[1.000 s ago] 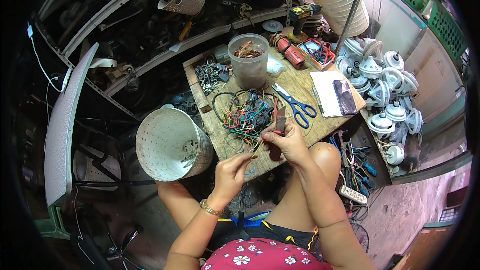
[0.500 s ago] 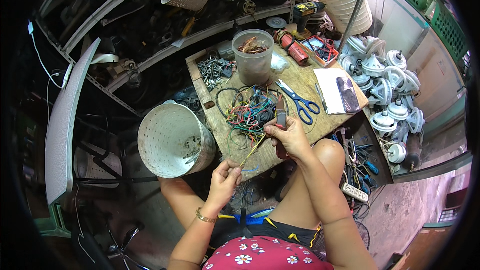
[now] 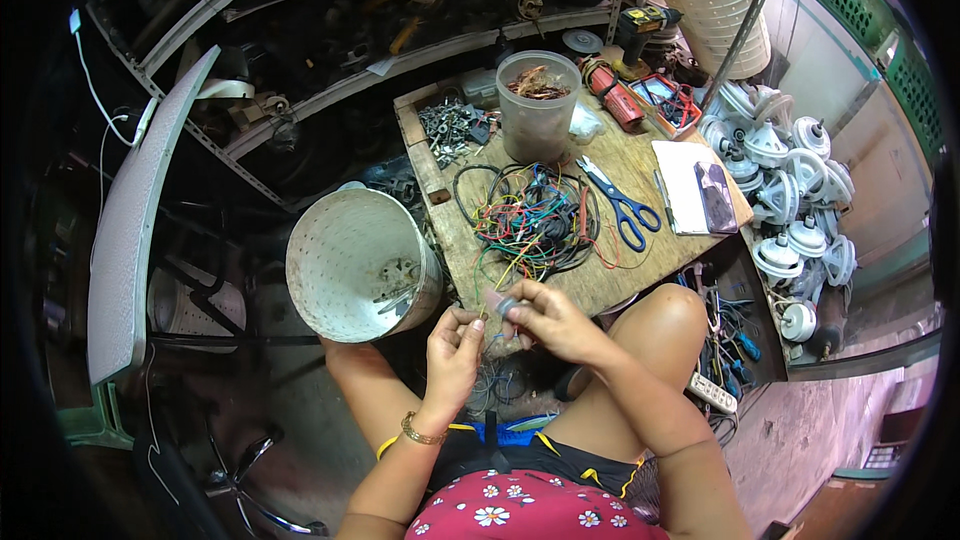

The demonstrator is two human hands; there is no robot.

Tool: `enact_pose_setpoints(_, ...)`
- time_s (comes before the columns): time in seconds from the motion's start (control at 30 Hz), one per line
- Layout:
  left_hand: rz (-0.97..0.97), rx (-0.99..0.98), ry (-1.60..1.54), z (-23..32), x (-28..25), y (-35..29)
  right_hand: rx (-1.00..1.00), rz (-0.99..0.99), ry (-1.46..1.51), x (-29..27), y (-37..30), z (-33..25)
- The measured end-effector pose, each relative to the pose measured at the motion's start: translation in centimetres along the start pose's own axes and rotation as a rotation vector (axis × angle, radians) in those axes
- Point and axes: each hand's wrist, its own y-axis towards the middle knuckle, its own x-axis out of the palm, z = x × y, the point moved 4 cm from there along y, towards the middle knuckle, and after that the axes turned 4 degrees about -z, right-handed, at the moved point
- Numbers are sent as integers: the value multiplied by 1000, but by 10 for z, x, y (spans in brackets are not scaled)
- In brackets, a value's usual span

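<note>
My left hand [image 3: 453, 350] and my right hand [image 3: 545, 318] meet just below the front edge of a small wooden table [image 3: 640, 265]. The left fingers pinch the end of a thin wire. The right fingers close on a small dark tool [image 3: 503, 305] with a pale end, set against that wire. A tangle of coloured wires [image 3: 535, 222] lies on the table just beyond the hands. More loose wire hangs below them, between my knees.
Blue-handled scissors [image 3: 622, 208], a clear plastic tub [image 3: 537, 108] of copper scraps, a pile of metal bits [image 3: 450, 128] and a notebook [image 3: 688, 186] lie on the table. A white perforated drum [image 3: 360, 265] stands left of it. White pulleys [image 3: 790, 190] pile up at right.
Both hands have come down from the tangle of wires toward my lap. The left hand has closed in on the right hand along the wire.
</note>
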Motion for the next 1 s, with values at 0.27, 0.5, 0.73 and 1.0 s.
enact_pose_setpoints(0.27,6,69,77,4,9,2,-31,-62,-44,12,3,-6)
enact_pose_setpoints(0.5,-19,171,462,6,1,2,13,-90,-44,7,2,-5)
enact_pose_setpoints(0.73,53,200,443,3,-3,-3,31,-81,-3,8,4,1)
enact_pose_setpoints(1.0,72,180,466,5,-4,-12,19,-77,9,9,4,6)
